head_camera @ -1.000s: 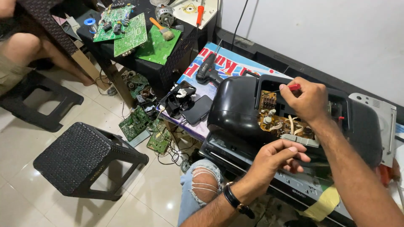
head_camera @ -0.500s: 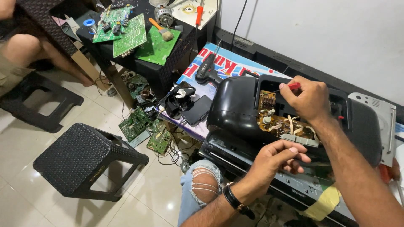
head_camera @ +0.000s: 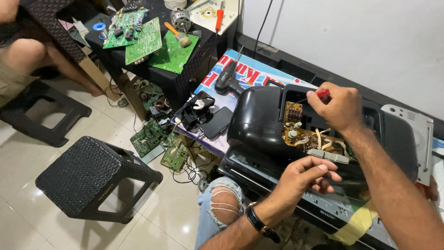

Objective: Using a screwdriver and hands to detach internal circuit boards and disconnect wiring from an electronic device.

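An opened black radio casing (head_camera: 259, 120) lies in front of me with its brown circuit board (head_camera: 310, 139) exposed. My right hand (head_camera: 340, 109) is over the board, gripping a red-handled screwdriver (head_camera: 322, 93) whose thin shaft points left towards a small upright board. My left hand (head_camera: 305, 178), a watch on its wrist, rests at the casing's near edge with fingers curled together; nothing shows inside them. A grey ribbon connector (head_camera: 328, 155) lies just above that hand.
The radio sits on a flat black device (head_camera: 277, 183) patched with yellow tape. A phone (head_camera: 216, 122) and a black power tool (head_camera: 229, 78) lie left of it. Green circuit boards (head_camera: 143, 39) cover a dark table, more (head_camera: 150, 136) lie on the floor. A black stool (head_camera: 88, 178) stands nearby. Another person's leg (head_camera: 32, 60) is top left.
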